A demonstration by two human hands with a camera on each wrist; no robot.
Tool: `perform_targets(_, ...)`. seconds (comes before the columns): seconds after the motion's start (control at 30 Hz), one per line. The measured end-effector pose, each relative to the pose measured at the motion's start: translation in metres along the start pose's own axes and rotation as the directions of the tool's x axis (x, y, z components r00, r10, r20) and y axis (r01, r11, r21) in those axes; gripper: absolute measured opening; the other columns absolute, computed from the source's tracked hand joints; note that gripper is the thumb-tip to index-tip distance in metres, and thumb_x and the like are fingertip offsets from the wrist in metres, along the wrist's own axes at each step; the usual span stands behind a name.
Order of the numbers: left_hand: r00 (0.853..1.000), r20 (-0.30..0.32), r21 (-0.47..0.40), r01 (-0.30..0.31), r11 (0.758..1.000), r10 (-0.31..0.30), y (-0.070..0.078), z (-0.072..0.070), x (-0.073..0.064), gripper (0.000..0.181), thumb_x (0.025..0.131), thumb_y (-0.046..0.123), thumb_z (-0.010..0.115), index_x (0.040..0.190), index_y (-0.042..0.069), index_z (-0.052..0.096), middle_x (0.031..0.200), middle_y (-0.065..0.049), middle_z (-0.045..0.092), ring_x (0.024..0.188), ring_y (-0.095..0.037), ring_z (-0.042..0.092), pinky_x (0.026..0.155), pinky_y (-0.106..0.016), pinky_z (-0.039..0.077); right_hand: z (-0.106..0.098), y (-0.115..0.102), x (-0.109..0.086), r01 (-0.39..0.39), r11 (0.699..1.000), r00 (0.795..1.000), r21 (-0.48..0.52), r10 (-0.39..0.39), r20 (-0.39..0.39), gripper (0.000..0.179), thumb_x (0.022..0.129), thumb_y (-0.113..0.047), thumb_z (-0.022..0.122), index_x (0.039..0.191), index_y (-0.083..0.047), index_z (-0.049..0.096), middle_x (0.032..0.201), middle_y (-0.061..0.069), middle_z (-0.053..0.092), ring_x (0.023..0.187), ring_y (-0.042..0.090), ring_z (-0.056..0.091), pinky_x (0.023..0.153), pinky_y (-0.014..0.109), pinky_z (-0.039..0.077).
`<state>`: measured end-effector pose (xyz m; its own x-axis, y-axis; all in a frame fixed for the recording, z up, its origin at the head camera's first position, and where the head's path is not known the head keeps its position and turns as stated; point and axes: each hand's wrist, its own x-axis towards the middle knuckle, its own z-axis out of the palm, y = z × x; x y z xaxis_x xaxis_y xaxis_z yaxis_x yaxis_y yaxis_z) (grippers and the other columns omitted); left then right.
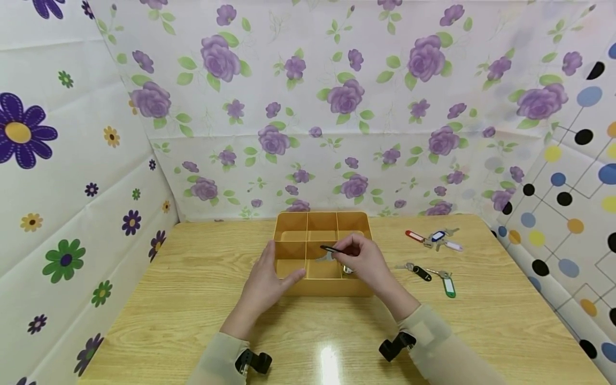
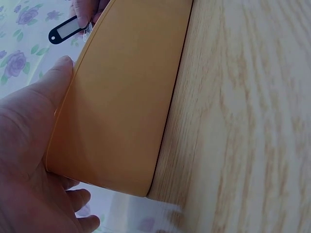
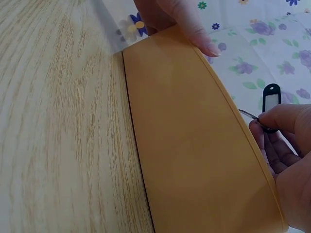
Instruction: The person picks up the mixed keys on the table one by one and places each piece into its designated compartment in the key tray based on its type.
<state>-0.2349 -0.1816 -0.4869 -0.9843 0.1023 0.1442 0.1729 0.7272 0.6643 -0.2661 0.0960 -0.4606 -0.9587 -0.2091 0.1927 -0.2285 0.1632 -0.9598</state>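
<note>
Right hand [image 1: 363, 262] pinches black key tag [image 1: 331, 249] with key [image 1: 325, 257], over front middle compartment [image 1: 322, 271] of orange box [image 1: 322, 287]. White label insert [image 2: 67, 29], any writing too blurred to read. Left hand [image 1: 266, 280] spread wide at box's front-left corner, thumb on rim. Wood-grain worktop [image 1: 212, 289]; at right, red tag [image 1: 415, 236], green tag [image 1: 449, 287], others. Cloth walls: purple roses [image 1: 346, 97] behind, coloured dots [image 1: 572, 226] right.
</note>
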Motion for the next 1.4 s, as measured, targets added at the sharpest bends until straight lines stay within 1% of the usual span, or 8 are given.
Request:
perform_targets(0.2,1.0,0.0,0.006,-0.002,1.0,0.002,0.0,0.0,0.001,0.127,0.096,0.071,0.076,0.175,-0.003,0.01,0.179,-0.028,0.017,0.161,-0.053,0.026,0.127,-0.068,0.029,0.001,0.0,0.0,0.0,1.0,1.0,0.001,0.0,-0.007,0.009,0.099,0.0,0.082,0.103,-0.005,0.076,0.117,0.016,0.074,0.098,0.027,0.073,0.074,0.023,0.059)
perform_targets(0.33,1.0,-0.001,0.006,0.0,1.0,0.0,0.001,-0.001,0.001,0.127,0.096,0.07,0.076,0.175,-0.003,0.009,0.18,-0.027,0.017,0.161,-0.053,0.027,0.127,-0.067,0.029,0.001,0.001,0.0,0.003,1.0,1.0,-0.008,-0.003,-0.001,0.009,0.099,-0.001,0.082,0.105,-0.004,0.076,0.117,0.015,0.075,0.098,0.025,0.073,0.075,0.025,0.059)
perform_targets(0.4,1.0,0.002,0.003,0.004,1.0,-0.004,0.001,-0.001,0.001,0.126,0.096,0.069,0.077,0.175,-0.002,0.009,0.18,-0.027,0.017,0.161,-0.053,0.026,0.127,-0.067,0.029,0.0,0.0,0.0,0.007,1.0,1.0,-0.024,-0.006,0.01,0.012,0.099,-0.003,0.084,0.108,-0.004,0.077,0.117,0.013,0.075,0.098,0.024,0.073,0.075,0.026,0.059)
perform_targets(0.6,1.0,0.008,0.006,0.008,1.0,-0.008,0.001,-0.001,0.0,0.125,0.097,0.068,0.077,0.175,-0.002,0.009,0.18,-0.027,0.017,0.162,-0.052,0.026,0.127,-0.067,0.029,-0.002,-0.002,-0.002,0.01,0.998,0.999,-0.07,-0.007,0.04,0.028,0.099,-0.009,0.086,0.122,0.001,0.075,0.117,0.011,0.077,0.105,0.024,0.075,0.084,0.026,0.062)
perform_targets(0.77,1.0,0.001,0.004,0.001,1.0,-0.001,0.002,-0.001,0.0,0.125,0.097,0.065,0.079,0.175,-0.003,0.009,0.18,-0.027,0.018,0.162,-0.051,0.026,0.128,-0.065,0.028,-0.003,-0.005,-0.004,0.001,0.998,1.0,-0.058,0.0,0.023,0.029,0.099,-0.01,0.085,0.125,0.0,0.075,0.119,0.009,0.077,0.106,0.024,0.075,0.086,0.026,0.062)
perform_targets(1.0,1.0,0.003,-0.004,0.023,1.0,-0.023,0.004,-0.001,0.0,0.121,0.099,0.058,0.081,0.175,-0.004,0.009,0.18,-0.028,0.017,0.162,-0.052,0.025,0.129,-0.065,0.026,-0.008,-0.006,-0.008,0.044,0.999,0.999,-0.032,-0.043,0.011,0.027,0.099,-0.009,0.085,0.123,-0.001,0.075,0.118,0.013,0.077,0.106,0.027,0.076,0.087,0.028,0.063)
perform_targets(1.27,1.0,0.004,0.007,0.022,1.0,-0.022,0.005,-0.002,-0.002,0.121,0.099,0.059,0.08,0.175,-0.004,0.009,0.18,-0.028,0.017,0.16,-0.055,0.025,0.128,-0.067,0.026,-0.021,-0.006,-0.015,0.033,0.998,0.999,-0.059,-0.035,-0.024,0.028,0.099,-0.01,0.085,0.124,0.0,0.076,0.116,0.01,0.078,0.105,0.026,0.075,0.087,0.026,0.062)
perform_targets(1.4,1.0,0.005,0.007,0.025,1.0,-0.025,0.005,-0.002,-0.001,0.123,0.098,0.062,0.08,0.175,-0.003,0.01,0.18,-0.027,0.017,0.161,-0.054,0.025,0.128,-0.066,0.025,-0.029,-0.005,-0.018,0.045,0.997,0.998,-0.061,-0.047,-0.036,0.028,0.1,-0.011,0.084,0.124,0.001,0.075,0.119,0.015,0.077,0.106,0.028,0.075,0.087,0.026,0.061)
